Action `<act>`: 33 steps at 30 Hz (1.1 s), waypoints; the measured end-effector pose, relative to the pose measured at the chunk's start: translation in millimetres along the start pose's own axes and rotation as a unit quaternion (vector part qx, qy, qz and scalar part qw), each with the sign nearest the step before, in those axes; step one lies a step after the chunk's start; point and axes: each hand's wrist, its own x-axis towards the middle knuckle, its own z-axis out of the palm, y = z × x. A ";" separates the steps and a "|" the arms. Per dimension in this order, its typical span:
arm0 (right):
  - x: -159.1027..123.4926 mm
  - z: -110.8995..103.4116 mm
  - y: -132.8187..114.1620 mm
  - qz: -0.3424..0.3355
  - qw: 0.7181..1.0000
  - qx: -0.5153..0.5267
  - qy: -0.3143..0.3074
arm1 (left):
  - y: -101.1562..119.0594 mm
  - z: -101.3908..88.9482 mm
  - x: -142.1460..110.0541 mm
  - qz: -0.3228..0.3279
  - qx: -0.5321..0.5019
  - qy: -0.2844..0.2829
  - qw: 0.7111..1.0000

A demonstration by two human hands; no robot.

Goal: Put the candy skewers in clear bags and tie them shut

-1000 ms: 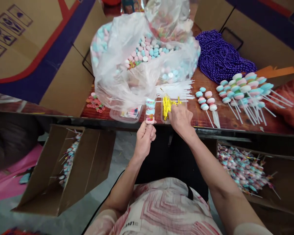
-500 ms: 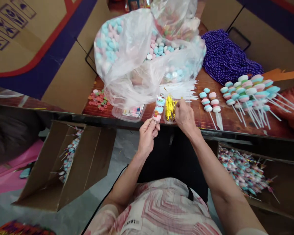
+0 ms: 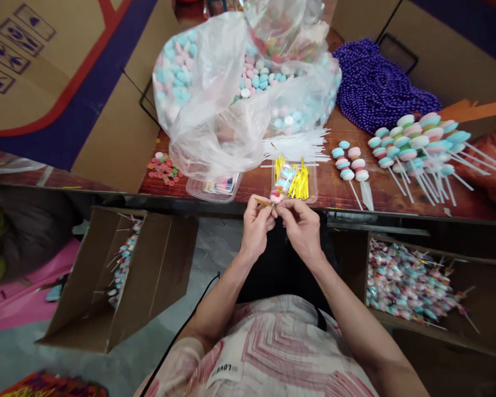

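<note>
Closed at the lower end of a wrapped candy skewer (image 3: 284, 179), my left hand (image 3: 256, 226) keeps it tilted over the table's front edge. My right hand (image 3: 302, 225) meets it there, its fingertips pinching a thin gold twist tie (image 3: 264, 203) that lies across the base of the wrapper. Pink, white and blue candies show through the clear wrapper. Just behind the skewer sits a clear tray (image 3: 313, 193) of gold twist ties (image 3: 300, 182). White sticks (image 3: 301, 148) lie in a pile beyond the tray.
A big plastic bag of candies (image 3: 215, 99) stands behind. Unwrapped candy skewers (image 3: 417, 143) and purple cord (image 3: 380, 91) are to the right. Red gummy rings (image 3: 165, 170) and a shallow plastic tray (image 3: 194, 190) lie left. Cardboard boxes (image 3: 157, 275) with wrapped skewers (image 3: 405, 281) stand below.
My right hand has left the tray with a gold twist tie and come to the skewer's base beside my left hand. The skewer has shifted slightly right.
</note>
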 end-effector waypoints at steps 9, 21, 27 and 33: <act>-11.1 -2.9 -1.3 -0.027 0.998 -0.036 0.043 | -6.9 11.5 -11.1 0.017 0.006 -0.027 0.999; -15.7 -31.4 -7.3 -0.057 0.993 0.011 -0.101 | 21.2 4.8 -15.7 -0.331 -0.138 -0.116 0.926; -13.0 -30.7 -2.1 -0.113 0.985 -0.092 -0.092 | 0.3 11.0 -23.0 -0.136 0.036 -0.090 0.986; -17.4 -28.5 0.4 -0.019 0.994 -0.085 -0.058 | -16.1 8.7 -29.8 0.000 0.128 -0.057 0.990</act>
